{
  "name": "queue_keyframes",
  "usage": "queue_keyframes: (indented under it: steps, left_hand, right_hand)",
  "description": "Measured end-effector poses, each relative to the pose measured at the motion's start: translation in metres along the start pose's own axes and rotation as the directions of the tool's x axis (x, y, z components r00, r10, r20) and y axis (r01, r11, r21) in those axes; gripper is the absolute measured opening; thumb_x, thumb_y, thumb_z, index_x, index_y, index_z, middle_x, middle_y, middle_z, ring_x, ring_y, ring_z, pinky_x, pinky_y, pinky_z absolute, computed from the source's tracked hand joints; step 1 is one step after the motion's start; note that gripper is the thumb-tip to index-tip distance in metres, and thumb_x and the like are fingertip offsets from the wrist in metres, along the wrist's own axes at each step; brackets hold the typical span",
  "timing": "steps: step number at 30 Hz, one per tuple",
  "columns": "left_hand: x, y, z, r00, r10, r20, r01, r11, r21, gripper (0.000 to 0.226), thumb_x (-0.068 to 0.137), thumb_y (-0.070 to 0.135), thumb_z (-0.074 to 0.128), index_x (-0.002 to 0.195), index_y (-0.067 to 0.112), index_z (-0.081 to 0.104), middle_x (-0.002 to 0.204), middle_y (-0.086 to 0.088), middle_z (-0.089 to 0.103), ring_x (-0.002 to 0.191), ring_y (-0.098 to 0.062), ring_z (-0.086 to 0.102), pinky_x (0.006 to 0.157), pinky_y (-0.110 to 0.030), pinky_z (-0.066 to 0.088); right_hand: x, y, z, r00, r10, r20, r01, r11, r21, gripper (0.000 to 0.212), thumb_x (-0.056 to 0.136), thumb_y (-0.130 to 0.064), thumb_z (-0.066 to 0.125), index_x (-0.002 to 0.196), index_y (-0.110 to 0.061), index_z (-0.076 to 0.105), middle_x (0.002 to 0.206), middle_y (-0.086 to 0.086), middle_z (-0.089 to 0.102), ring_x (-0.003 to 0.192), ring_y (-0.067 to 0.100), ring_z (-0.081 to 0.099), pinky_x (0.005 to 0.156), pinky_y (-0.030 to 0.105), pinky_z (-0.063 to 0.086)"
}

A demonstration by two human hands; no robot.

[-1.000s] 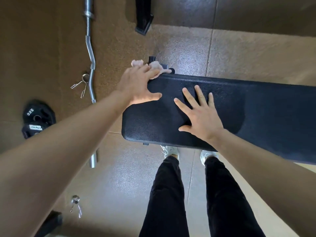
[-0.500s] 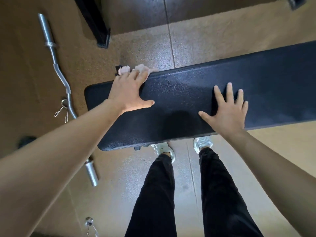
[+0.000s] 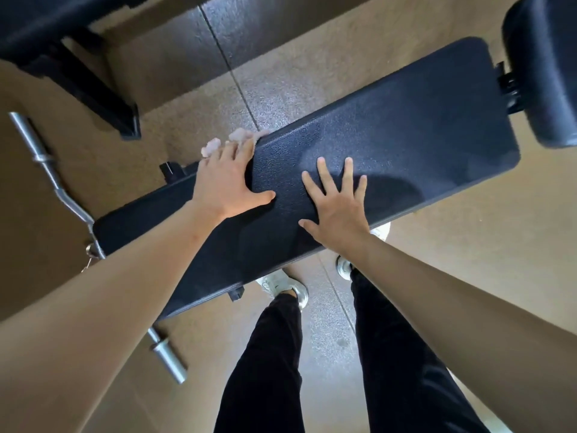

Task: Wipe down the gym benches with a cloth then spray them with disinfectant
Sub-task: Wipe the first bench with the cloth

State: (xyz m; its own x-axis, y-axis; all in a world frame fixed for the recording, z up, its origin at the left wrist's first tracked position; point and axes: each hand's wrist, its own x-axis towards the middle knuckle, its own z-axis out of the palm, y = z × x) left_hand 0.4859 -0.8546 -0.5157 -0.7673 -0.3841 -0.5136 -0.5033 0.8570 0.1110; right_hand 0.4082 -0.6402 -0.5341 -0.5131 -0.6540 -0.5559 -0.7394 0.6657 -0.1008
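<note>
A long black padded bench (image 3: 406, 135) runs slantwise across the view. My left hand (image 3: 228, 182) lies flat on its far edge and presses a pale pink cloth (image 3: 240, 137) against it. Only tufts of the cloth show beyond the fingertips; the thumb is spread on the pad. My right hand (image 3: 337, 201) rests palm-down on the pad beside it, fingers spread and straight, holding nothing. No spray bottle is in view.
A second black pad (image 3: 543, 67) joins the bench at the upper right. A silver curl bar (image 3: 46, 164) lies on the brown floor to the left, passing under the bench. A black equipment frame (image 3: 103, 98) stands at the upper left. My legs and white shoes (image 3: 281, 282) are below the bench.
My left hand has slid the cloth along the far edge, away from the bench's left end. My right hand now lies closer to the left one. The view has swung right.
</note>
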Motion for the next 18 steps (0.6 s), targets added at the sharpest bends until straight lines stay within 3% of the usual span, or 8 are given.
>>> queue_keyframes:
  steps: [2,4,6,8,11,14,16,18]
  left_hand:
    - [0.009,0.017,-0.004,1.000,0.004,0.002,-0.004,1.000,0.004,0.115,0.066,0.081,0.064,0.159,0.023,0.028,0.153,-0.012,0.046,0.142,-0.035,0.043,0.111,-0.052,0.041]
    - [0.018,0.035,-0.009,1.000,0.025,0.005,-0.025,1.000,0.014,0.117,0.065,0.081,0.064,0.160,0.023,0.025,0.152,-0.011,0.047,0.142,-0.034,0.042,0.112,-0.052,0.041]
    - [0.028,0.053,-0.013,0.999,0.053,0.006,-0.053,0.998,0.018,0.119,0.066,0.080,0.065,0.161,0.023,0.023,0.153,-0.011,0.046,0.144,-0.035,0.040,0.114,-0.052,0.040]
    - [0.039,0.072,-0.018,0.997,0.078,0.024,-0.078,0.997,0.025,0.121,0.069,0.079,0.068,0.163,0.021,0.019,0.158,-0.011,0.041,0.149,-0.036,0.034,0.119,-0.053,0.035]
    - [0.057,0.101,-0.023,0.995,0.090,0.047,-0.091,0.995,0.032,0.124,0.071,0.080,0.068,0.164,0.019,0.014,0.163,-0.011,0.033,0.153,-0.038,0.027,0.121,-0.053,0.030]
    - [0.074,0.127,-0.027,0.993,0.109,0.043,-0.111,0.993,0.037,0.126,0.069,0.083,0.066,0.163,0.019,0.013,0.162,-0.010,0.034,0.151,-0.037,0.030,0.120,-0.053,0.033]
    - [0.086,0.143,-0.029,0.991,0.124,0.042,-0.126,0.991,0.037,0.127,0.068,0.084,0.066,0.164,0.020,0.013,0.162,-0.010,0.034,0.149,-0.036,0.034,0.119,-0.054,0.035]
    - [0.098,0.158,-0.032,0.990,0.133,0.052,-0.134,0.990,0.033,0.128,0.068,0.084,0.066,0.164,0.020,0.011,0.161,-0.011,0.034,0.147,-0.036,0.037,0.119,-0.055,0.035]
  right_hand:
    - [-0.002,0.014,-0.001,0.998,-0.067,0.010,0.066,0.995,0.079,0.085,0.090,-0.067,0.054,0.160,-0.036,0.017,0.171,-0.003,-0.001,0.153,0.045,-0.008,0.120,0.068,0.008]
    - [-0.006,0.037,-0.005,0.991,-0.120,-0.054,0.130,0.954,0.271,0.073,0.090,-0.054,0.064,0.155,-0.032,0.038,0.169,-0.003,0.019,0.155,0.035,0.013,0.122,0.060,0.017]
    - [-0.011,0.065,-0.010,0.984,-0.079,-0.157,0.142,0.884,0.445,0.067,0.086,-0.038,0.075,0.147,-0.021,0.053,0.162,0.005,0.036,0.146,0.032,0.035,0.117,0.055,0.033]
    - [-0.014,0.095,-0.015,0.980,0.046,-0.192,0.061,0.856,0.514,0.063,0.084,-0.033,0.078,0.142,-0.017,0.058,0.159,0.009,0.041,0.140,0.033,0.041,0.113,0.054,0.038]
    - [-0.016,0.140,-0.021,0.943,0.265,-0.199,-0.141,0.865,0.482,0.065,0.085,-0.039,0.076,0.143,-0.020,0.055,0.160,0.008,0.037,0.142,0.033,0.036,0.112,0.055,0.037]
    - [-0.010,0.181,-0.028,0.880,0.454,-0.141,-0.366,0.836,0.409,0.085,0.082,-0.054,0.074,0.154,-0.026,0.038,0.167,0.007,0.020,0.151,0.036,0.020,0.117,0.057,0.026]
    - [-0.008,0.201,-0.028,0.861,0.501,-0.084,-0.434,0.812,0.389,0.098,0.077,-0.064,0.073,0.157,-0.031,0.028,0.169,0.006,0.012,0.153,0.040,0.012,0.120,0.059,0.020]
    - [-0.008,0.211,-0.024,0.876,0.471,-0.105,-0.406,0.837,0.366,0.102,0.074,-0.068,0.073,0.158,-0.033,0.026,0.169,0.007,0.011,0.152,0.042,0.014,0.118,0.061,0.021]
